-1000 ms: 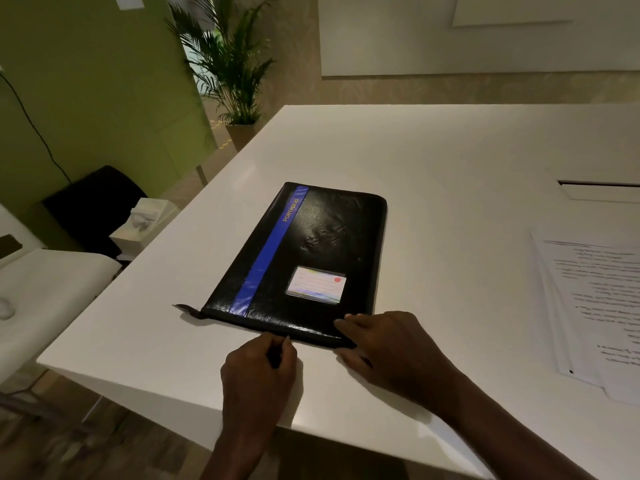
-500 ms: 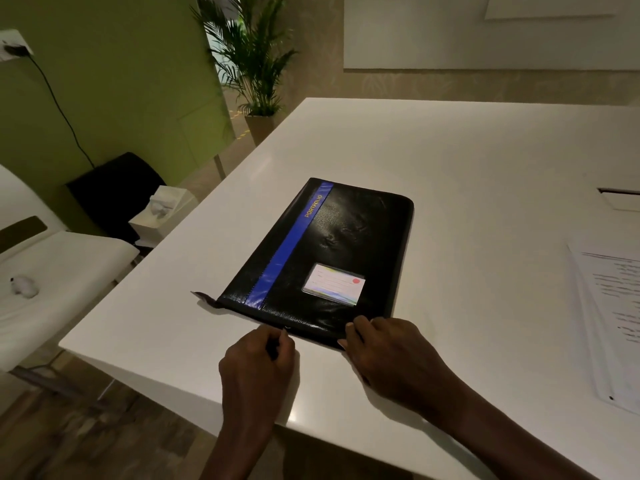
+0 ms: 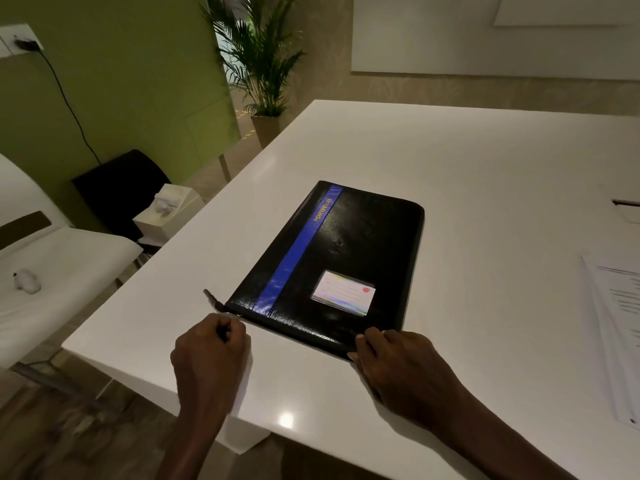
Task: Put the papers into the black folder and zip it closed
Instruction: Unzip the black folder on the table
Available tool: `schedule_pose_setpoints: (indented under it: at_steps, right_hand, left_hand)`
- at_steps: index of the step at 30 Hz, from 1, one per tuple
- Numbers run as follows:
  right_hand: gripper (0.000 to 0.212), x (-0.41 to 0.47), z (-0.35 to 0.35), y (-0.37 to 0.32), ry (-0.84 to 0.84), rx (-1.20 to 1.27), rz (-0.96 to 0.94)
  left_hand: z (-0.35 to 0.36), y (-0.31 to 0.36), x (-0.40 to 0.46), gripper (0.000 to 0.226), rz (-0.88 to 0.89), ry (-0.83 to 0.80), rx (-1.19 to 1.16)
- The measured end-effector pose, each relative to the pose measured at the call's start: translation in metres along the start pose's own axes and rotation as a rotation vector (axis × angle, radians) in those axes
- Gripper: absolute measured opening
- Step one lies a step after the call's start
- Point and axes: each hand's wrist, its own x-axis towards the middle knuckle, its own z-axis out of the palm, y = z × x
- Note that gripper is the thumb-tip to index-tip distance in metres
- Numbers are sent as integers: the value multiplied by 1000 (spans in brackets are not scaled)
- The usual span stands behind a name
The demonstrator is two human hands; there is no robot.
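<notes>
Left hand (image 3: pixel 209 344) curled tight, pinching the zipper pull (image 3: pixel 231 319) at the near left corner of the black folder (image 3: pixel 339 261). Right hand (image 3: pixel 398 362) flat, fingers spread on the near right corner, pinning it. Closed, flat, just ahead of both hands; glossy cover, probably slick, semi-stiff, light. Best held at corner and pull. Papers (image 3: pixel 620 327) well right of the right hand. Smooth white table (image 3: pixel 450 161); palm (image 3: pixel 259 57) far beyond.
</notes>
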Motion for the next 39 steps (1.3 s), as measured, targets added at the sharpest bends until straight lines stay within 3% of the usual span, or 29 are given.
schedule_pose_setpoints:
  at_steps: [24,28,31,34,36,39]
  right_hand:
    - [25,3,2,-7,5,23,67]
    - [20,2,-1,-5,9,119,122]
    - [19,0,-4,-3,-39,221,214]
    - [19,-3,-8,-2,-61,412,374]
    - [13,-5,-8,-1,0,564,522]
    - [18,-5,-4,6,102,721,762]
  left_hand:
    - [-14,-19,32,21,-3,35,28]
    - [-13,-20,29,20,3,41,25]
    - [-15,-18,27,10,1,27,58]
    - [-14,-11,21,47,30,-27,141]
    - [-13,-1,16,61,147,-51,106]
    - [-7,20,5,63,411,-186,25]
